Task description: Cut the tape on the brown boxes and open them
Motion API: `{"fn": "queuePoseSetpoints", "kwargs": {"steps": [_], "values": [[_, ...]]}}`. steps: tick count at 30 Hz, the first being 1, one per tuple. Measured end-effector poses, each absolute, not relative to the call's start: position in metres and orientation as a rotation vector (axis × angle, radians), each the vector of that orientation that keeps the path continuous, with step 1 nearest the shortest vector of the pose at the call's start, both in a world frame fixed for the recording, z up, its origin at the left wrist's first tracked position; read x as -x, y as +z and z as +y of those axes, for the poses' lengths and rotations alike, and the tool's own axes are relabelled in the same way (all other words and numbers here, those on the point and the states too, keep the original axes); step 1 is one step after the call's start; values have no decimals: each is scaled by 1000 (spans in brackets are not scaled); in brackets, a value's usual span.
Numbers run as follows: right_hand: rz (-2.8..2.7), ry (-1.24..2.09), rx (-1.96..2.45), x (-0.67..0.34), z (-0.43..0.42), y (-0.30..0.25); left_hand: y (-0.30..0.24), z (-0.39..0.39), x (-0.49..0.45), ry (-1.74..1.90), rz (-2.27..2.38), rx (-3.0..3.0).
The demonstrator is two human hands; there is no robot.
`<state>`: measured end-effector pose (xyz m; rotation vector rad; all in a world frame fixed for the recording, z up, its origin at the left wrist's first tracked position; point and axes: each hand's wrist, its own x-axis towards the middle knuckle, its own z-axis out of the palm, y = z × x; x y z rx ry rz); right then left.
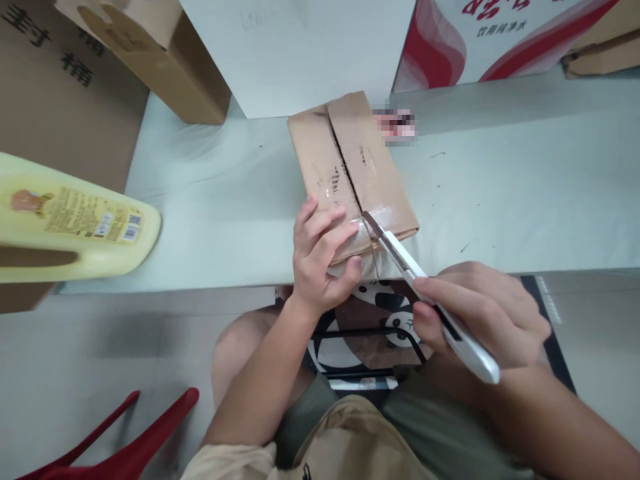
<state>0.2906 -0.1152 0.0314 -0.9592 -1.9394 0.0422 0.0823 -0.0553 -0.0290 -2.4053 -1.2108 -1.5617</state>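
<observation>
Cardboard box lies on the table, 1 yellow jug to its left. My left hand holds the box's near-left corner; my right hand grips 1 utility knife, blade at the box's seam.

Hands: two, both in view!
Utility knife: one, just one!
Cardboard package: a single one here now!
Yellow jug: one showing!
Red-patterned carton: one again!
Table: one.
</observation>
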Motion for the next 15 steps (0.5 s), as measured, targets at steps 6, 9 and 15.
{"fn": "queuePoseSetpoints", "kwargs": {"steps": [6,9,15], "values": [[-1908,23,1046,-278,-118,32,-28,-57,-86,-1588,-1220,2367],[-1850,24,1053,-272,-117,33,-28,-57,-86,-1552,-1227,2372],[-1726,223,1045,-276,-127,34,-29,-58,-87,-1639,-1233,2336]]}}
